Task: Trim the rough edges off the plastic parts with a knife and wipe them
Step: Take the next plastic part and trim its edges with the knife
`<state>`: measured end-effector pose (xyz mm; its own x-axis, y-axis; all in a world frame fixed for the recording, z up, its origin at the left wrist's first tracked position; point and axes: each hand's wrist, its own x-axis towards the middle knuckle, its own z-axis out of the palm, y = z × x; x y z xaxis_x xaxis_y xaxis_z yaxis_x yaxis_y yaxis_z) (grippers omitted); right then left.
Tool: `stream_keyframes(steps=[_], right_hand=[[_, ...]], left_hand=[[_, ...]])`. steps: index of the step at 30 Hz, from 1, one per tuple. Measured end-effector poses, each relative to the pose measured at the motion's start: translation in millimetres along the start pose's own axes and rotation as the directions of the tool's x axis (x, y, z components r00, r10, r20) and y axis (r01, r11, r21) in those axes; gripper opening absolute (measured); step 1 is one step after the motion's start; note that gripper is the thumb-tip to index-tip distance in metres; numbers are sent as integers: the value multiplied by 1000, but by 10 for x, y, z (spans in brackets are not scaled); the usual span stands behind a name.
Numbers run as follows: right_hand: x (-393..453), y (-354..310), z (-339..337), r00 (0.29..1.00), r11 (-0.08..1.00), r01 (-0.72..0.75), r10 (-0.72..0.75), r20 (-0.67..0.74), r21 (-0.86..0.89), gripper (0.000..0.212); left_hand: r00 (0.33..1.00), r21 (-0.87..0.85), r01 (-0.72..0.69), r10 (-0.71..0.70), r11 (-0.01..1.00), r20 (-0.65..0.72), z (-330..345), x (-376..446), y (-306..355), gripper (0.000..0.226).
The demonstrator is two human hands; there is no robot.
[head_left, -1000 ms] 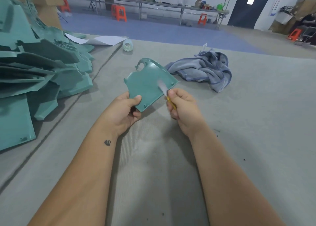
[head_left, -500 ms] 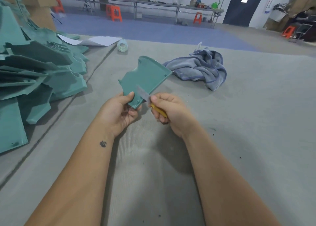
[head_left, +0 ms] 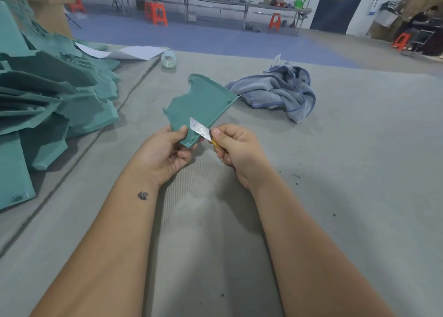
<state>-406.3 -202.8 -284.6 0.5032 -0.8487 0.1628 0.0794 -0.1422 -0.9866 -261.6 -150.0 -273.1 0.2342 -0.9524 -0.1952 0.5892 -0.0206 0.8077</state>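
We grip the plastic part [head_left: 200, 103] in our left hand [head_left: 165, 153]; our right hand [head_left: 236, 148] clasps the knife [head_left: 200, 130], whose blade could slip toward the left thumb beside it.

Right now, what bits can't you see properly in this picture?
Head view only:
- Knife handle: only a yellow sliver shows; the right hand wraps the rest.
- Green part: its near corner is behind the left hand thumb; its underside faces away.
- Pile of green parts: cut off by the left edge.
- Things on the far bench: too small to name.
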Motion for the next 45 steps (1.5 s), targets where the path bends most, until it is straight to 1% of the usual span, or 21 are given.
stream_keyframes(steps=[5,13,14,15,16,17,18,23,25,29,31,35,37,39,41,45], right_hand=[[-2,6,-6,1000,1000,2,-3,-26,-8,23],[28,36,9,998,1000,-5,5,-64,13,28],[39,41,4,994,999,-11,16,-104,52,28],[58,43,-18,985,991,-19,42,-170,135,28],[86,42,-63,969,968,-18,79,-235,251,27],[117,39,-113,955,935,-7,112,-276,356,27],[142,40,-156,947,906,6,131,-294,423,28],[173,74,-207,938,846,23,166,-304,532,27],[175,63,-239,930,797,29,200,-310,603,26],[185,48,-281,913,707,33,267,-309,706,25],[188,52,-293,914,707,22,273,-301,707,26],[196,32,-297,914,805,-36,266,-305,593,26],[189,22,-281,908,848,-15,234,-348,529,19],[181,15,-278,893,884,37,180,-413,465,11],[175,3,-289,884,899,74,141,-445,432,10],[177,-7,-320,886,920,91,100,-454,380,11]], left_hand=[[1000,11,0,0,1000,-2,-17,16,-14,20],[1000,29,1,-1,1000,2,-31,41,-23,20],[1000,31,4,-4,1000,-1,-36,35,-18,20],[1000,34,10,-9,999,-5,-46,27,-12,20],[1000,39,16,-16,999,-7,-57,17,-8,20],[1000,45,20,-20,999,-4,-69,4,-5,20],[1000,49,20,-20,999,4,-80,-9,0,20],[998,37,24,-26,999,57,-116,-44,25,20],[997,68,27,-32,997,75,-111,-45,23,20],[999,78,-6,2,997,54,-121,-28,13,23],[999,65,-23,20,998,46,-119,-21,15,24],[999,77,-52,51,996,21,-98,-19,19,27],[998,91,-63,62,994,17,-84,-18,22,28],[997,119,-76,74,990,24,-73,-19,23,28],[995,160,-93,88,983,37,-66,-17,19,28],[993,220,-111,101,969,57,-73,-18,9,28]])
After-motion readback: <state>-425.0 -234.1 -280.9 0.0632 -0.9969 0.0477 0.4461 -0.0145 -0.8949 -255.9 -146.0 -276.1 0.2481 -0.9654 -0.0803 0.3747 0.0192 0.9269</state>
